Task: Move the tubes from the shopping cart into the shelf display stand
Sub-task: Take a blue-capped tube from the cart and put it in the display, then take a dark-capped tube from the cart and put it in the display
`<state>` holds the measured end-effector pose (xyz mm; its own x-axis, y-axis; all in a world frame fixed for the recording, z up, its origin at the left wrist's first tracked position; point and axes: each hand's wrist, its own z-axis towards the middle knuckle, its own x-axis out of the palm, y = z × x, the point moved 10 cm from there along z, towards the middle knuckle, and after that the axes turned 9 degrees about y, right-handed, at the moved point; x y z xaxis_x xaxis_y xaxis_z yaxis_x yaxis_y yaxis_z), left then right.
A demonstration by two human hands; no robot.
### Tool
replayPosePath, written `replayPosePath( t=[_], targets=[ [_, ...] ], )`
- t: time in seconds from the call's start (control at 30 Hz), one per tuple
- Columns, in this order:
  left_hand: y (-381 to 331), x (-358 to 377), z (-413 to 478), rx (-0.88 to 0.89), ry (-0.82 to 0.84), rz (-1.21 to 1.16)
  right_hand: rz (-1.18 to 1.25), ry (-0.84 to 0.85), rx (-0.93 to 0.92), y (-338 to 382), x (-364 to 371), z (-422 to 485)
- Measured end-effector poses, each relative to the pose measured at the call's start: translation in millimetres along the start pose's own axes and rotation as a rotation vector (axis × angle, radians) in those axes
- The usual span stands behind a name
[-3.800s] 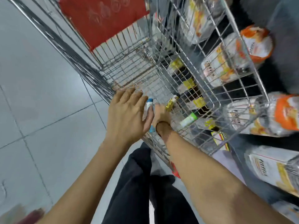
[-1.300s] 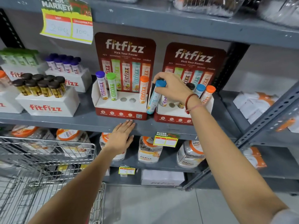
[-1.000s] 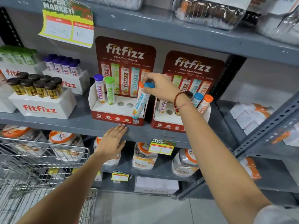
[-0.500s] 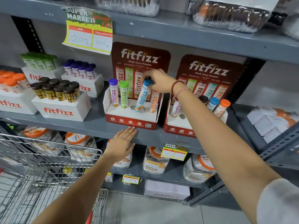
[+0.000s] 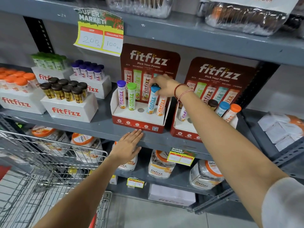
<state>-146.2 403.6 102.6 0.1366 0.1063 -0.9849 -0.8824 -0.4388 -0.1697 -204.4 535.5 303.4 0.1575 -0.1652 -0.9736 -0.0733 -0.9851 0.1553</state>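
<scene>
A red and white display stand (image 5: 138,125) sits on the grey shelf, holding a purple-capped tube (image 5: 121,94), a green-capped tube (image 5: 131,96), a blue-capped tube (image 5: 152,101) and an orange tube (image 5: 161,105). One round hole (image 5: 140,110) between green and blue is open. My right hand (image 5: 164,85) grips the blue cap from above, with the tube standing in its hole. My left hand (image 5: 127,146) lies flat against the shelf's front edge below the stand, holding nothing. The wire shopping cart (image 5: 49,170) is at lower left.
A second red stand (image 5: 185,132) with several tubes is to the right. White boxes of tubes (image 5: 69,109) fill the shelf's left side. Jars (image 5: 161,165) line the shelf below. A price sign (image 5: 100,32) hangs from the upper shelf.
My right hand has carried the blue-capped tube from the cart to the left stand and lowered it upright into a hole beside the orange tube. My left hand stays on the shelf edge.
</scene>
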Motion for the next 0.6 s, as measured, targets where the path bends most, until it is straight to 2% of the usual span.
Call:
replayPosePath(
  t=[0.33,0.4,0.47,0.53,0.6],
  targets=[
    [-2,-8,-1,-0.008,0.032,-0.045,0.043,0.007,0.016,3,9,-4],
    [0,-23,-7,-0.02,-0.006,-0.106,0.079,-0.089,0.017,6,4,-10],
    [9,-42,-21,-0.053,-0.086,-0.165,0.085,-0.255,-0.007,16,-3,-18],
    [24,-57,-42,-0.104,-0.152,-0.201,0.067,-0.414,-0.06,38,-7,-26],
    [43,-67,-69,-0.173,-0.194,-0.227,0.113,-0.502,-0.116,64,0,-30]
  ],
)
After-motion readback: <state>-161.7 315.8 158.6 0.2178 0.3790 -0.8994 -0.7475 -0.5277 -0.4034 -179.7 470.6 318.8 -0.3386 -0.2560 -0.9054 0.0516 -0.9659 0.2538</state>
